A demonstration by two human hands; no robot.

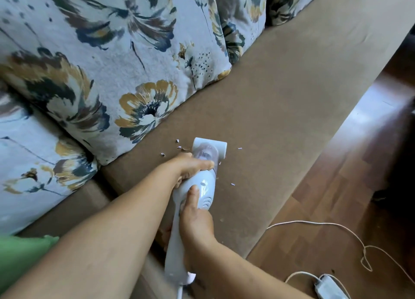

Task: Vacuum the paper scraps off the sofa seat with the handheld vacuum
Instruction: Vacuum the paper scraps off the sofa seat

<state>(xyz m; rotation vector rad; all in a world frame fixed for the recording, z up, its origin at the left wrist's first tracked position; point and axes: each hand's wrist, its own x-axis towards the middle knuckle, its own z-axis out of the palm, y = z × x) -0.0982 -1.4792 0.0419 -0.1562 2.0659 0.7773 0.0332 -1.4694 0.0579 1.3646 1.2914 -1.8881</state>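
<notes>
A white handheld vacuum (203,186) lies nozzle-down on the brown sofa seat (280,101), its wide nozzle (210,144) pointing away from me. My left hand (193,166) grips the front of the vacuum body just behind the clear dust cup. My right hand (195,215) wraps the rear handle, thumb on top. Several small white paper scraps (163,155) lie around the nozzle: some to its left, one to its right (239,148), one beside the body (233,184).
Floral back cushions (107,58) line the seat's left side, close to the nozzle. The seat's front edge runs diagonally on the right, with wooden floor (350,186) below. A white cord (336,227) and a white adapter (327,287) lie on the floor.
</notes>
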